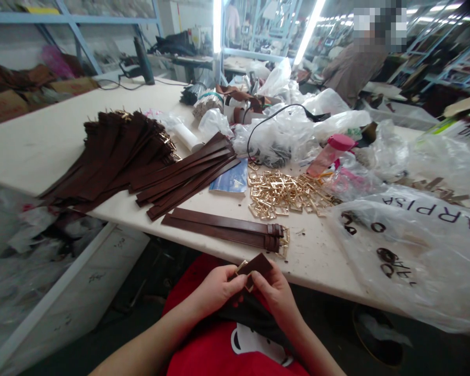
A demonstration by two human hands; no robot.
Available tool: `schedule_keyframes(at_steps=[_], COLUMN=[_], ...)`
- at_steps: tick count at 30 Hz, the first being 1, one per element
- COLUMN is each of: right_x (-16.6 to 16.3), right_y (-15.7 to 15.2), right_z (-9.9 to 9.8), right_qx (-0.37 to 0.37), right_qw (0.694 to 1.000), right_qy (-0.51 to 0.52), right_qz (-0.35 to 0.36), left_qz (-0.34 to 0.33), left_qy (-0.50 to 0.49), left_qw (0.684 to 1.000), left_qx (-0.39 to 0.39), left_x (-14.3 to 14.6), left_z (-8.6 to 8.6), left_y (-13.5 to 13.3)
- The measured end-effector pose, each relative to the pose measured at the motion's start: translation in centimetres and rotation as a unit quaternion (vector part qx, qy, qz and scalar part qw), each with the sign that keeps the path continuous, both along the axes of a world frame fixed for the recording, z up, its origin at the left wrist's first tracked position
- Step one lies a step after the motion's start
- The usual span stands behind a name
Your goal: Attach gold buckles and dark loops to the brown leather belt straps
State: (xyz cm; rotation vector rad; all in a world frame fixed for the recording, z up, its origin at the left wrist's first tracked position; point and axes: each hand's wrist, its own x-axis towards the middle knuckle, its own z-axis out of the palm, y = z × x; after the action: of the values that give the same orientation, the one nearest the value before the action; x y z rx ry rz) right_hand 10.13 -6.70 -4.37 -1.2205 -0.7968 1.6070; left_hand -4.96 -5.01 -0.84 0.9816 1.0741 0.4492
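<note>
Close to my lap, just off the table's front edge, both hands work on a dark brown strap with a gold buckle at its end. My left hand pinches the buckle end between thumb and fingers. My right hand grips the strap, thumb on top; much of the strap is hidden by the hands. Just beyond them lie finished-looking brown belts side by side, their gold buckles pointing right. Past those, a heap of loose gold buckles is spread on the table.
Plain brown straps lie fanned out to the left, beside a large pile of buckled belts. A blue booklet sits near the buckles. Pink bottle and plastic bags crowd the right. Another person is in the background.
</note>
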Motion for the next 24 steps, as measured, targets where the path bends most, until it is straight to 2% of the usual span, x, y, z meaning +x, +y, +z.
schedule_keyframes(at_steps=[5, 9, 13, 15, 17, 19, 21, 24], right_x=[-0.3, -0.5, -0.6, -0.5, -0.3, 0.0, 0.2, 0.1], right_y=[0.2, 0.2, 0.0, 0.0, 0.1, 0.2, 0.2, 0.1], right_z=[0.6, 0.8, 1.2, 1.7, 2.4, 3.1, 3.5, 4.0], right_qx=[-0.03, -0.011, 0.04, 0.124, 0.228, 0.297, 0.305, 0.278], right_qw=[0.999, 1.0, 0.997, 0.981, 0.941, 0.901, 0.887, 0.893], right_qy=[0.015, 0.005, -0.061, -0.152, -0.251, -0.318, -0.347, -0.353], right_qz=[-0.011, -0.023, -0.017, -0.006, -0.006, -0.012, -0.007, 0.027], left_qz=[-0.001, -0.042, -0.026, -0.008, 0.006, 0.007, 0.0, -0.001], left_qy=[0.028, -0.007, -0.027, -0.02, -0.021, -0.029, -0.034, -0.015], left_qw=[0.999, 0.997, 0.998, 0.998, 0.998, 0.998, 0.998, 0.999], left_qx=[0.024, 0.062, 0.047, 0.05, 0.056, 0.056, 0.048, 0.034], left_x=[-0.1, -0.6, -0.6, -0.4, -0.3, -0.2, -0.2, -0.2], left_z=[0.8, 1.8, 2.1, 2.1, 2.0, 2.1, 2.2, 1.8], left_y=[-0.3, -0.5, -0.5, -0.4, -0.2, 0.1, 0.4, 0.9])
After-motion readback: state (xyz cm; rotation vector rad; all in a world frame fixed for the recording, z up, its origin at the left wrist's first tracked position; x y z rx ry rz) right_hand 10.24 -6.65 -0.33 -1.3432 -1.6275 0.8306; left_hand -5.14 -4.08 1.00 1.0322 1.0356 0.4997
